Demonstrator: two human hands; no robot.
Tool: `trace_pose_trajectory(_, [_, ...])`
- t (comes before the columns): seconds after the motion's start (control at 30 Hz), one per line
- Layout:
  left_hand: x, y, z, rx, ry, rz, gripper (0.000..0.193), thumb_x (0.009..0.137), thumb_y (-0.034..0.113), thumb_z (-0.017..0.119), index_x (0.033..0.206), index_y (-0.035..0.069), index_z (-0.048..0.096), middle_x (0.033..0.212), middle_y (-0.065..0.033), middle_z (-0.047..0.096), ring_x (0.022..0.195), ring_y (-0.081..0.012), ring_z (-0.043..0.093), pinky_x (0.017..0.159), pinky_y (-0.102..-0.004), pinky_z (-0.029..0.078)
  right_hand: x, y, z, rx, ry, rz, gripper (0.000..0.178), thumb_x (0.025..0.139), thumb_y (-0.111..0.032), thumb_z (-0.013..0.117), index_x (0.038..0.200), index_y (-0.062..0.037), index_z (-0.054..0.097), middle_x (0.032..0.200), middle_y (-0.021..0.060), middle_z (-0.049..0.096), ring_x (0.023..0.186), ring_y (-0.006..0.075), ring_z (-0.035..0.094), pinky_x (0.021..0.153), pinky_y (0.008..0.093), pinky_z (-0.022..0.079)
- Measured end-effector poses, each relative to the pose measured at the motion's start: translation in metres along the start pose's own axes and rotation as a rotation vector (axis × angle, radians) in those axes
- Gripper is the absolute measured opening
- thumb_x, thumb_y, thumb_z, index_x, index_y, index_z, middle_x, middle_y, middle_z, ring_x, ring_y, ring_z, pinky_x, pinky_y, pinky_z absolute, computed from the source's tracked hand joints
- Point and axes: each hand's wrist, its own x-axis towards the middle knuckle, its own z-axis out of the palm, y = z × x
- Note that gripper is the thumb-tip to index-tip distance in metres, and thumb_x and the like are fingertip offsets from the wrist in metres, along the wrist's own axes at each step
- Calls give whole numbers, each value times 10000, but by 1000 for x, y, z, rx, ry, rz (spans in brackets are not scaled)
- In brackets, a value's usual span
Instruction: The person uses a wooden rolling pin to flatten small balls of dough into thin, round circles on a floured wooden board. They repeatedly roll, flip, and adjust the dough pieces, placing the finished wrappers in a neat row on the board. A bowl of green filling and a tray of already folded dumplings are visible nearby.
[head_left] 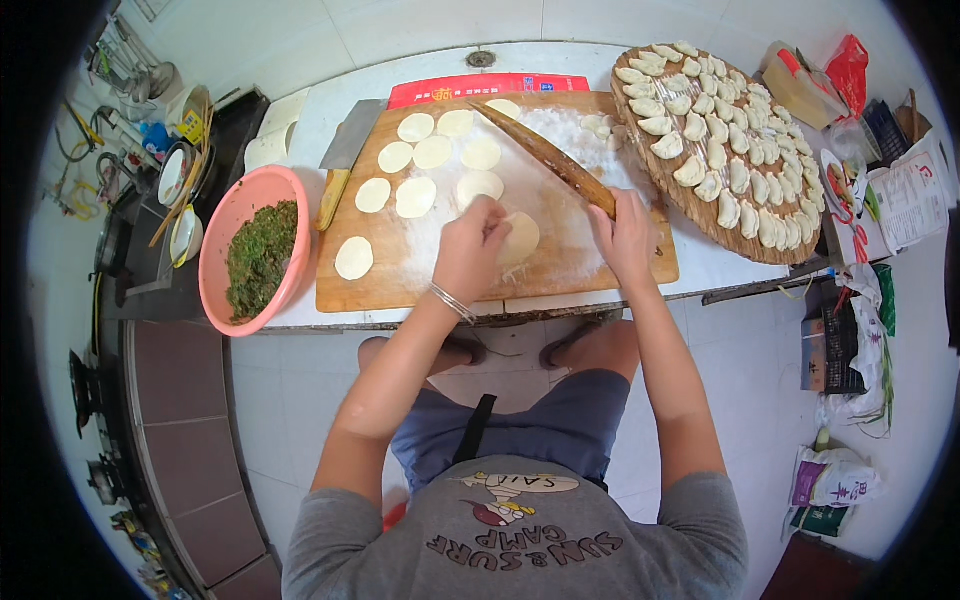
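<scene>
Over a floured wooden board [345,292], my left hand [474,246] is closed at the edge of a thin round dumpling wrapper [521,240], thumb and fingers together on it. My right hand [626,240] grips the lower end of a tapered wooden rolling pin [545,152], which slants up to the left, clear of that wrapper. Several other pale wrappers [415,197] lie flat on the board's left and middle. White flour [560,128] and a few small dough pieces [602,127] sit at the board's upper right.
A cleaver [352,140] with a yellow handle rests along the board's left edge. Left of it stands a pink bowl [212,272] of chopped green filling [262,260]. At right, a round wooden board [690,206] carries rows of folded dumplings [738,178]. Red scissors [858,238] lie beyond it.
</scene>
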Motion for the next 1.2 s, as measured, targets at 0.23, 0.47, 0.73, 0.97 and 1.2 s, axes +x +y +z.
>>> trace_pose_trajectory(0.23, [-42, -37, -19, 416, -93, -164, 248, 866, 73, 683, 1080, 15, 571, 917, -147, 701, 854, -284, 694, 722, -378, 547, -1, -1, 1, -14, -27, 4, 334, 859, -274, 713, 1061, -37, 594, 901, 119, 595, 808, 320, 609, 660, 407, 494])
trace_pose_trajectory(0.47, [-55, -56, -32, 753, -417, 444, 651, 948, 406, 563, 1445, 14, 409, 1513, -164, 405, 1421, -311, 348, 1174, -459, 259, 0, -3, 0, -22, -56, -7, 329, 859, -277, 712, 1062, -46, 595, 896, 118, 591, 810, 319, 609, 662, 403, 496])
trace_pose_trajectory(0.73, [-49, -57, -35, 827, -495, 357, 696, 968, 449, 512, 1485, 13, 351, 1567, -152, 328, 1460, -311, 287, 1201, -469, 194, 1, -3, -1, -40, -58, -3, 330, 870, -286, 703, 1061, -41, 591, 888, 119, 583, 811, 324, 607, 663, 407, 496])
trace_pose_trajectory(0.97, [-48, -55, -35, 769, -513, 398, 735, 972, 452, 499, 1521, 16, 278, 1596, -153, 272, 1469, -311, 269, 1202, -462, 198, -1, -2, 1, -43, -48, 12, 338, 869, -288, 702, 1063, -37, 585, 886, 121, 575, 815, 326, 605, 661, 411, 495])
trace_pose_trajectory(1.2, [-40, -48, -42, 742, -494, 420, 730, 966, 441, 519, 1523, 31, 285, 1595, -139, 279, 1470, -295, 273, 1205, -455, 199, -3, -1, 1, -41, -46, 23, 331, 867, -284, 702, 1062, -45, 583, 899, 118, 579, 828, 329, 606, 666, 416, 495])
